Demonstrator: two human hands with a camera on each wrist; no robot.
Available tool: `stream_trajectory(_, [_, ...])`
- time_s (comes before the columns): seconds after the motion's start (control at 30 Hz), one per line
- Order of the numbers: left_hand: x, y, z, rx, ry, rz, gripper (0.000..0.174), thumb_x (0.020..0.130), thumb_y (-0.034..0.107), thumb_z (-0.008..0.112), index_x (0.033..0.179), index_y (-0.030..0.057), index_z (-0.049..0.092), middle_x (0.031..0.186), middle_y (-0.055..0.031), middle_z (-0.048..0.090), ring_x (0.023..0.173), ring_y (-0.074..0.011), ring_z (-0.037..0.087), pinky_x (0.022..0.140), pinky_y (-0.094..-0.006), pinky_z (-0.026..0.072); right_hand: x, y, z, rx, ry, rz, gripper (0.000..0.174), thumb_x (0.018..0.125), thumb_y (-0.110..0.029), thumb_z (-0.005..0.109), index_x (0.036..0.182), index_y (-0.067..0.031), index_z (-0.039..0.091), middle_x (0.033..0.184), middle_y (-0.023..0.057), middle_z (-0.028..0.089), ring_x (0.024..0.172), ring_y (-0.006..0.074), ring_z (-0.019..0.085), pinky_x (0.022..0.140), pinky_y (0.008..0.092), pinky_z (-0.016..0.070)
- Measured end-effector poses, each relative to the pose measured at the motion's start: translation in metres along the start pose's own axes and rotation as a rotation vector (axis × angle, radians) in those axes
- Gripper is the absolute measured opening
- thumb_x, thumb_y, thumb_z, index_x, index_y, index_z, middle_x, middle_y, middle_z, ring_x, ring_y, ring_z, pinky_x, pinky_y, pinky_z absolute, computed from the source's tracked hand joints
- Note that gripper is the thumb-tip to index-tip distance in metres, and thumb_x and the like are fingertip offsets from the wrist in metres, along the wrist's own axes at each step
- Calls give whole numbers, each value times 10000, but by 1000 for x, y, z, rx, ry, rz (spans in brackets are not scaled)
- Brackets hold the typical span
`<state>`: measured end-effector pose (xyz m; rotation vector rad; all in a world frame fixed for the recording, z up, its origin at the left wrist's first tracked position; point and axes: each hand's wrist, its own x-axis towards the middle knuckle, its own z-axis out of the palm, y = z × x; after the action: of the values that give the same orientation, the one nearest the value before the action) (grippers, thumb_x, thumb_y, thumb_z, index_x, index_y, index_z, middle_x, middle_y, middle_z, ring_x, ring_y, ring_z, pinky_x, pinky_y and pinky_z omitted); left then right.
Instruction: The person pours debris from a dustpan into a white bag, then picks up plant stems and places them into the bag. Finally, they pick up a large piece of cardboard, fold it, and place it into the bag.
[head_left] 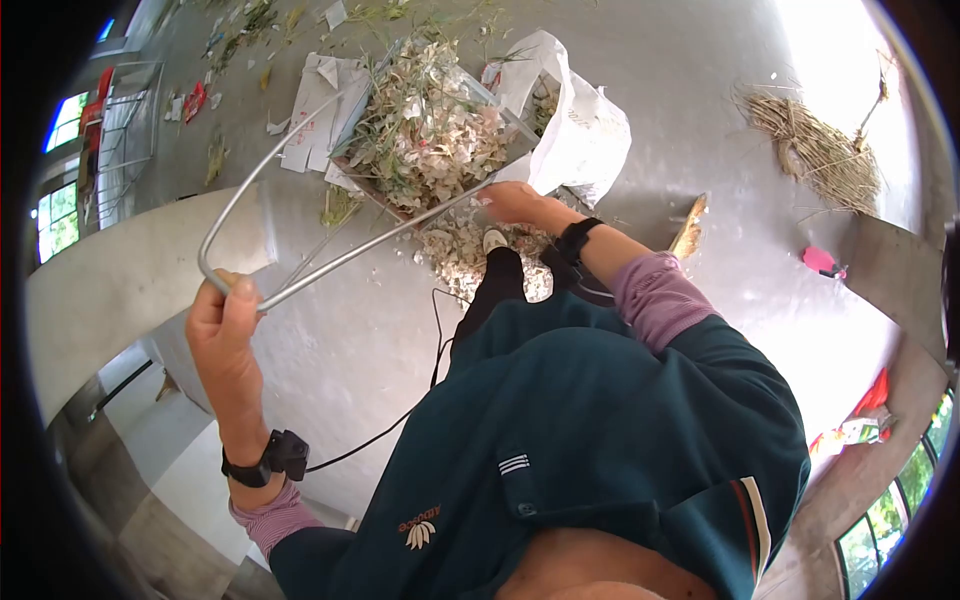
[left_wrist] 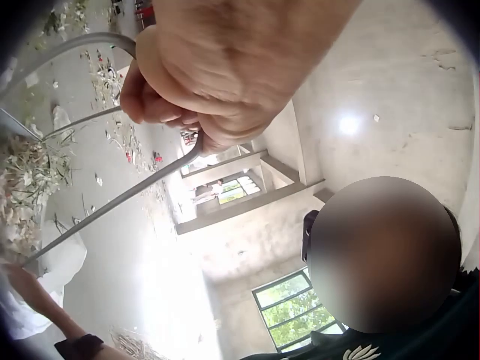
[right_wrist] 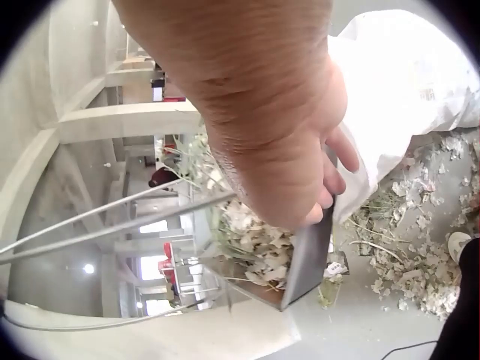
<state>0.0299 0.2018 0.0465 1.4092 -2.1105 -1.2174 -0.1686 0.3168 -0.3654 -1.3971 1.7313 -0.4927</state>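
Note:
A metal dustpan [right_wrist: 309, 255] is heaped with pale papery scraps [head_left: 440, 135] and green stalks. Its long bent tube handle [head_left: 370, 248] reaches back toward the person. At the handle's bend, the left hand [head_left: 225, 325] grips the tube, thumb on top. The right hand [head_left: 520, 203] holds the pan's near right edge, its fingers curled over the rim in the right wrist view. Against that side sits a white sack [head_left: 590, 135], its mouth facing the pan and some dry stalks [head_left: 545, 100] visible inside. Part of the right palm's grip is hidden behind the wrist.
More scraps [head_left: 455, 265] lie around the person's shoe [head_left: 495, 240]. Flattened cardboard [head_left: 315, 110] is left of the pan. A straw bundle [head_left: 815, 150], a wood piece [head_left: 690, 228] and a pink item [head_left: 818, 258] lie to the right. A low wall [head_left: 150, 270] runs at left; a cable [head_left: 370, 437] hangs nearby.

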Motion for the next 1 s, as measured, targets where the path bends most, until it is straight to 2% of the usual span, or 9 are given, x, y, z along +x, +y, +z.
stream_trajectory(0.1, [2,4,6,24,0,24,210,863,215,574,752,43,526,661,43,412,620,-45,351,576,-203,294,-23,6,-22,54,438,-116,258,774,-188,558,1012,-108,616,929,121,645,835,296,627,765,377,488])
stream_trajectory(0.23, [10,16,5,44,-41,25,228,861,217,585,732,43,515,652,53,408,618,-41,336,564,-203,279,-54,-4,-102,50,960,343,425,732,-297,651,1043,-31,539,874,141,609,838,314,591,778,378,474])
stream_trajectory(0.3, [19,22,2,55,-104,39,233,860,214,590,726,42,509,642,58,405,614,-38,317,549,-203,257,-51,4,-129,-80,1041,448,585,692,-333,687,1115,13,479,884,137,600,860,322,577,795,399,465])
stream_trajectory(0.37, [25,28,1,56,-120,46,234,860,211,591,721,42,505,640,60,402,612,-36,310,543,-204,249,-40,16,-134,-96,991,540,708,657,-422,705,1143,28,455,927,144,619,900,326,589,810,403,457])
stream_trajectory(0.43, [26,34,-1,60,-131,57,235,859,207,591,717,43,501,638,63,400,610,-35,302,537,-204,240,-33,24,-132,137,460,735,787,646,-494,707,1176,17,429,1004,184,613,971,322,588,833,390,445])
stream_trajectory(0.57, [28,36,-3,71,-108,52,235,856,206,592,719,38,502,632,67,393,602,-31,302,530,-204,241,-27,22,-105,72,358,690,751,647,-486,693,1153,3,433,1022,190,613,992,314,586,821,400,448])
stream_trajectory(0.6, [28,36,-4,60,-106,61,232,854,204,592,721,36,504,629,68,391,597,-31,301,526,-205,239,-25,22,-98,59,401,688,582,689,-398,668,1093,-22,482,995,185,622,951,324,596,803,403,452])
stream_trajectory(0.8, [26,29,-21,148,-194,-10,143,839,160,529,783,28,525,670,45,419,636,-38,349,576,-196,288,7,48,-96,202,697,676,247,731,-228,567,887,-37,582,844,188,637,840,341,608,766,391,464])
stream_trajectory(1.0, [30,33,-34,123,-265,43,225,799,187,622,693,53,476,607,64,357,572,-36,296,512,-209,234,32,63,-133,402,801,709,243,733,-220,538,888,-38,582,847,183,637,851,339,610,768,383,458])
